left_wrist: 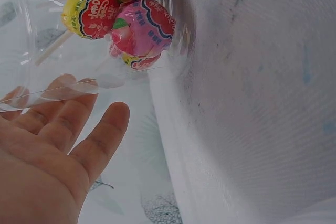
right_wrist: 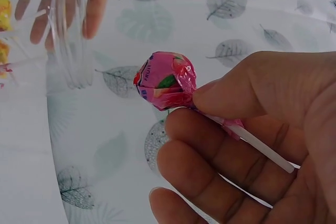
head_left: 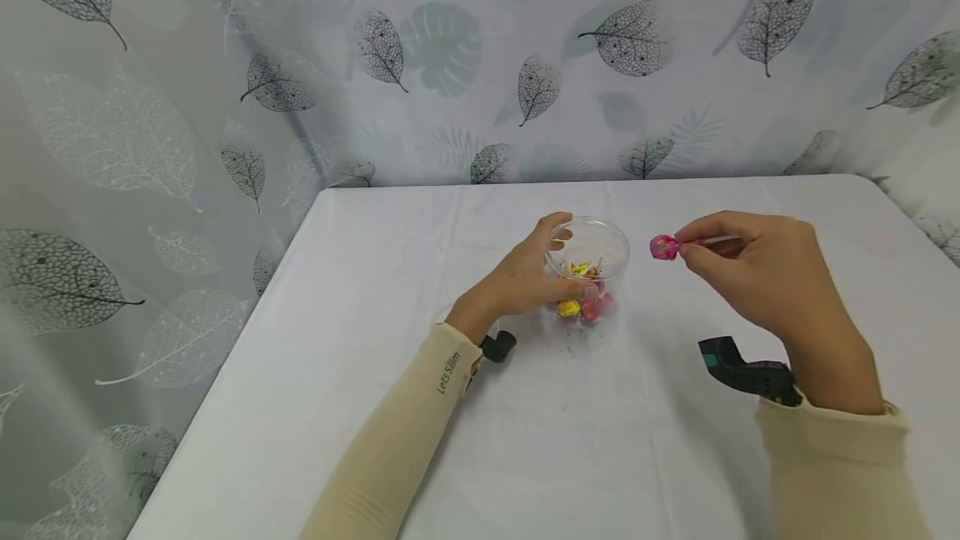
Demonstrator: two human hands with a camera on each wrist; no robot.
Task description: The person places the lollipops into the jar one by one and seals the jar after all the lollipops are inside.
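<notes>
In the head view my right hand [head_left: 757, 269] pinches a pink-wrapped lollipop [head_left: 663, 247] between thumb and fingers, to the right of a clear plastic jar [head_left: 617, 261]. The right wrist view shows the lollipop [right_wrist: 167, 80] with its white stick [right_wrist: 268, 150] running back across the palm. My left hand [head_left: 517, 277] holds the jar, thumb on the near side and fingers round the far side. Several lollipops in yellow and pink wrappers [left_wrist: 149, 30] lie at the bottom of the jar. Its round mouth is uncovered and tilts a little toward me.
The jar stands on a table with a white cloth [head_left: 555, 448]. Behind and to the left hangs a pale curtain [head_left: 450, 132] with a leaf print. Dark wrist cameras sit on the left wrist [head_left: 498, 347] and the right wrist [head_left: 750, 373].
</notes>
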